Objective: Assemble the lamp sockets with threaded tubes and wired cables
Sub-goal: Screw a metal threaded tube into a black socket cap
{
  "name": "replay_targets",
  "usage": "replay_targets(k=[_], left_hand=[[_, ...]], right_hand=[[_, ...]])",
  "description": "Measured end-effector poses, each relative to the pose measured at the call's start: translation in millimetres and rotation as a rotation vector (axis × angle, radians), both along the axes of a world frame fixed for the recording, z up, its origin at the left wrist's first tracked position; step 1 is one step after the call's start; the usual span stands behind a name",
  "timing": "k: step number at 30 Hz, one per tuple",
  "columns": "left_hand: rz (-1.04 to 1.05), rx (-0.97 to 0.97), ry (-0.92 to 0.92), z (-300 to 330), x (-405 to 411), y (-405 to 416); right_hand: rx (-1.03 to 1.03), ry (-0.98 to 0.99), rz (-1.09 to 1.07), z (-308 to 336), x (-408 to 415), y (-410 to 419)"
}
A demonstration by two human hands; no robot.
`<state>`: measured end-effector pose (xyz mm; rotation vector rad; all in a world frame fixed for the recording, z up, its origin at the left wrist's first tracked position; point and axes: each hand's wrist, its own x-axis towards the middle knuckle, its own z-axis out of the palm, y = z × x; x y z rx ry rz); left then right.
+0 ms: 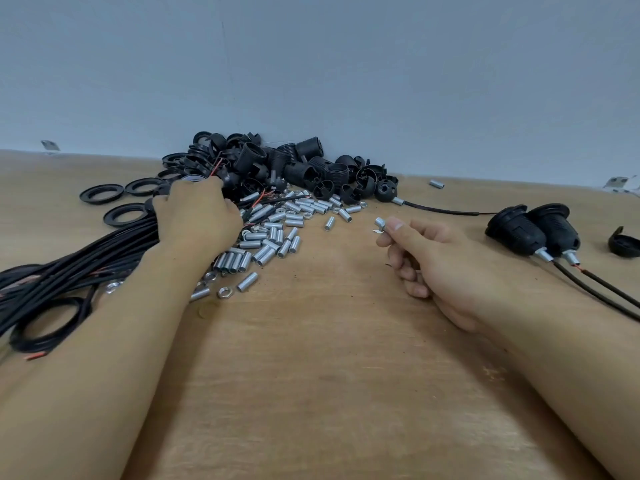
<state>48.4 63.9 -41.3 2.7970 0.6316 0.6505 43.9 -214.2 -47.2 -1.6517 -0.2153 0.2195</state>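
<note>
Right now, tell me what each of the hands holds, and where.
The right hand pinches a threaded tube by one end. The left hand reaches into the cables; its grip is hidden.

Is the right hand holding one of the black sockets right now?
No, the right hand pinches a small silver threaded tube between thumb and forefinger; the assembled black sockets lie apart on the table.
</note>
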Motion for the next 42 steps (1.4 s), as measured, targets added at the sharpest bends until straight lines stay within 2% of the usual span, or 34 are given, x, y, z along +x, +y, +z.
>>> replay_targets(k=[2, 6, 11, 14, 16, 18, 20, 23, 25, 30, 34, 40, 42], left_hand=[[-0.056, -0.034, -0.045, 0, 1, 1], [-0.15, -0.203, -0.255, -1, 3, 2], [-0.143, -0.192, -0.199, -6, 8, 11], [-0.188, -0.192, -0.346, -1, 6, 8], [-0.276, -0.315, -0.497, 10, 0, -5], [-0.464, -0.487, -0.554, 21, -12, -29], [-0.664, -0.583, -0.502, 19, -23, -54], [-0.842, -0.486, -0.398, 3, -33, -85], [-0.875, -0.423, -0.397, -3, -33, -95], [-0.894, -0.44, -0.397, -4, -30, -94], [-0.976, -0.77, -0.268, -6, -33, -98], [-0.939, -1.03, -0.2, -6, -33, -98], [-0.938, -1.171, -0.178, -8, -31, -98]], right_hand=[[0.008, 0.002, -0.001, 0, 0, 0], [0.016, 0.006, 0.001, 0, 0, -1], [0.02, 0.009, 0.012, -1, 1, -2], [0.035, 0.01, 0.011, -1, 1, -2], [0.048, -0.007, 0.011, -1, 1, -2], [0.048, -0.063, 0.012, -1, 0, -3], [0.046, -0.145, 0.03, 1, -2, -3], [0.061, -0.216, 0.094, 3, -5, -2], [-0.009, -0.217, 0.101, 3, -6, -3], [-0.078, -0.185, 0.125, 6, -4, -10], [-0.047, -0.187, 0.074, 7, -4, -13], [0.041, -0.265, 0.05, 12, -6, -14], [0.074, -0.28, 0.059, 12, -8, -12]])
